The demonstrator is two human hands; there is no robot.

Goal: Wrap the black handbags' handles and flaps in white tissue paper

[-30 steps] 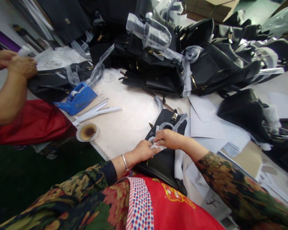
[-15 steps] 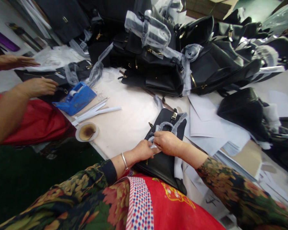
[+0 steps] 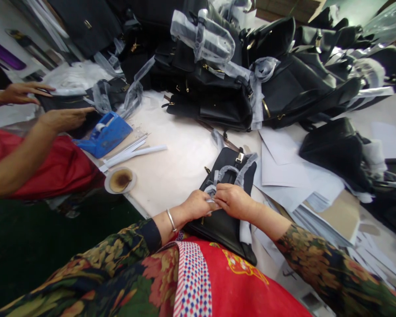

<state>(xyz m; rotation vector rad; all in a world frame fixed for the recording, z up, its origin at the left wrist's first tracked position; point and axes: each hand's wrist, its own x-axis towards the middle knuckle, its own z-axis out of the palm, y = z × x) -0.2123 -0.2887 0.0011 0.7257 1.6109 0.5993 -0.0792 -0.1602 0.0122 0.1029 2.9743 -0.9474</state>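
A small black handbag lies flat on the table in front of me, its handle wrapped in translucent foam strip. My left hand and my right hand meet over the bag near the handle's lower end. Both are closed in a pinch on the end of the white wrap. A silver bangle sits on my left wrist.
A heap of black handbags with wrapped handles fills the table's far side. White paper sheets lie right of my bag. A blue tape dispenser, white strips and a stained cup lie left. A co-worker's hands rest on another bag.
My hands stayed pinched at the handle wrap, the right shifting slightly toward me. The co-worker's hands parted and now lie spread on their bag by the dispenser.
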